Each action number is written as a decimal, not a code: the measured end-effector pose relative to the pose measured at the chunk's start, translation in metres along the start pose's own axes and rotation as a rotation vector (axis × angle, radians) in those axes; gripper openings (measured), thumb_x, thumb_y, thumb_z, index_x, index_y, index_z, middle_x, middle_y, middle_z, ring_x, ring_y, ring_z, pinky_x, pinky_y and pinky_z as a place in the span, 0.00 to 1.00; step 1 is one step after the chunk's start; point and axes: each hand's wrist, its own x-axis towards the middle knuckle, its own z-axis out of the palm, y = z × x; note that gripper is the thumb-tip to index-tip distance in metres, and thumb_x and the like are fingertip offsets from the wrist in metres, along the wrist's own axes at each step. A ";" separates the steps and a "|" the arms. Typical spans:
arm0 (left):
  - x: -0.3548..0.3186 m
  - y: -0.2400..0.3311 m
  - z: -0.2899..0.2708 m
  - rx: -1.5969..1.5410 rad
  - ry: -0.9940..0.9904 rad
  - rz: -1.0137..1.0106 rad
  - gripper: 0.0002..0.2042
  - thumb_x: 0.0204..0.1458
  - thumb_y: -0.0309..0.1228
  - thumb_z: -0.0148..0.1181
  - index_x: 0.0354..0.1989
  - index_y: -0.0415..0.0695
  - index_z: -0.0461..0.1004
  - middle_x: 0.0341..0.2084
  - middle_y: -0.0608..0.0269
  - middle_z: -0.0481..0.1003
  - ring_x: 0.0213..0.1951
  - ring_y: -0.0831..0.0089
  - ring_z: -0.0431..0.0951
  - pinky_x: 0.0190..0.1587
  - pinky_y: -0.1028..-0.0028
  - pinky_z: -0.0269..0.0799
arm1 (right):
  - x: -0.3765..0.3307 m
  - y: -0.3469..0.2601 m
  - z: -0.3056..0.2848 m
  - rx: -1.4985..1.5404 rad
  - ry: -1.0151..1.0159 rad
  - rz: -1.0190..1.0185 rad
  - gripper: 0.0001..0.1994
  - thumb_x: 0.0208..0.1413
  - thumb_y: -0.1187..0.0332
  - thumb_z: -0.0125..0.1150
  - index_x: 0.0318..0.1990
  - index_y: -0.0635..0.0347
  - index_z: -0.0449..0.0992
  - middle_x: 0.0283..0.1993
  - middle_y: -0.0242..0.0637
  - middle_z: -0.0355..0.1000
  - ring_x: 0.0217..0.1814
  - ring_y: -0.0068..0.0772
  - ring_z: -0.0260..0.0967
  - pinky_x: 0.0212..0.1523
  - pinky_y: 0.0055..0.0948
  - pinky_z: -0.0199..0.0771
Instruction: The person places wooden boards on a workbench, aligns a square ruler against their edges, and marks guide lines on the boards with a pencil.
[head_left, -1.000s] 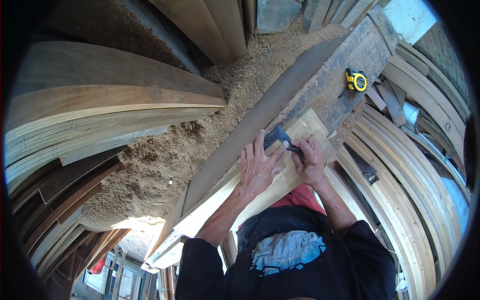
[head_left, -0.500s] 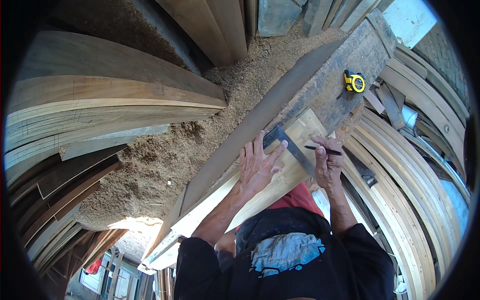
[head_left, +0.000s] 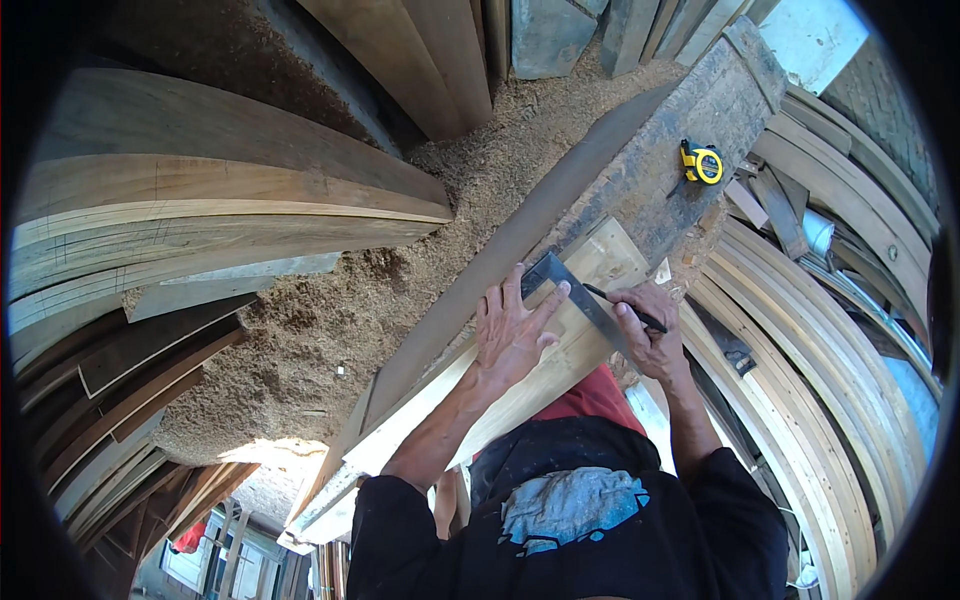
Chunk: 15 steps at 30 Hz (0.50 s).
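A pale wooden board (head_left: 565, 352) lies lengthwise on a long, weathered bench. Across its far part rests a dark metal try square (head_left: 588, 303). My left hand (head_left: 508, 330) lies on the square and the board with its fingers spread, pressing near the square's corner. In my right hand (head_left: 650, 325) is a dark pencil or pen (head_left: 625, 308), gripped between thumb and fingers. Its tip points left and meets the square's blade edge, or lies very close to it. The lower end of the blade reaches close to my right hand.
A yellow and black tape measure (head_left: 702, 164) sits on the far end of the bench (head_left: 690, 120). Stacked planks (head_left: 230, 215) stand at the left, and long pale boards (head_left: 800, 370) lie along the right. Sawdust (head_left: 330, 330) covers the ground left of the bench.
My right hand has turned and brought the pencil's tip left and up to the square's blade. My left hand keeps its place on the square.
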 end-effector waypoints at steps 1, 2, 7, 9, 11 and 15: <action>0.000 0.001 0.000 0.002 0.001 0.000 0.45 0.46 0.42 0.81 0.75 0.80 0.65 0.74 0.38 0.53 0.64 0.40 0.63 0.64 0.46 0.64 | 0.002 0.000 -0.001 -0.001 0.001 -0.006 0.10 0.64 0.68 0.64 0.47 0.65 0.85 0.38 0.44 0.82 0.38 0.45 0.75 0.43 0.41 0.73; 0.000 0.001 0.000 0.004 0.003 0.000 0.45 0.45 0.43 0.81 0.75 0.80 0.65 0.74 0.38 0.53 0.64 0.40 0.63 0.64 0.47 0.64 | 0.005 -0.001 0.002 -0.001 0.004 -0.008 0.10 0.64 0.68 0.64 0.47 0.65 0.85 0.38 0.44 0.82 0.38 0.45 0.75 0.43 0.41 0.73; -0.001 0.001 0.003 0.017 0.034 0.018 0.45 0.45 0.43 0.81 0.75 0.79 0.66 0.74 0.39 0.54 0.63 0.40 0.64 0.64 0.47 0.64 | 0.018 -0.008 0.018 0.092 0.062 -0.063 0.10 0.65 0.68 0.65 0.48 0.63 0.85 0.38 0.44 0.81 0.38 0.45 0.75 0.43 0.40 0.73; 0.000 0.002 0.003 0.016 0.034 0.025 0.45 0.44 0.43 0.81 0.74 0.79 0.67 0.74 0.39 0.54 0.63 0.40 0.64 0.64 0.47 0.64 | 0.010 -0.004 0.013 0.058 0.049 -0.064 0.10 0.64 0.69 0.65 0.48 0.63 0.85 0.38 0.44 0.81 0.39 0.45 0.75 0.44 0.40 0.73; 0.001 0.002 0.001 0.023 0.044 0.008 0.44 0.44 0.43 0.82 0.73 0.78 0.69 0.73 0.39 0.56 0.63 0.40 0.65 0.65 0.46 0.64 | -0.003 0.000 0.004 0.023 0.037 -0.055 0.10 0.64 0.69 0.65 0.47 0.63 0.85 0.38 0.44 0.81 0.39 0.45 0.75 0.44 0.40 0.73; 0.002 0.004 0.001 0.023 0.014 -0.001 0.43 0.43 0.43 0.82 0.72 0.77 0.70 0.73 0.39 0.57 0.64 0.40 0.65 0.66 0.46 0.63 | -0.033 0.008 -0.022 -0.011 -0.059 -0.027 0.09 0.63 0.71 0.64 0.46 0.63 0.85 0.36 0.45 0.80 0.40 0.45 0.74 0.44 0.41 0.73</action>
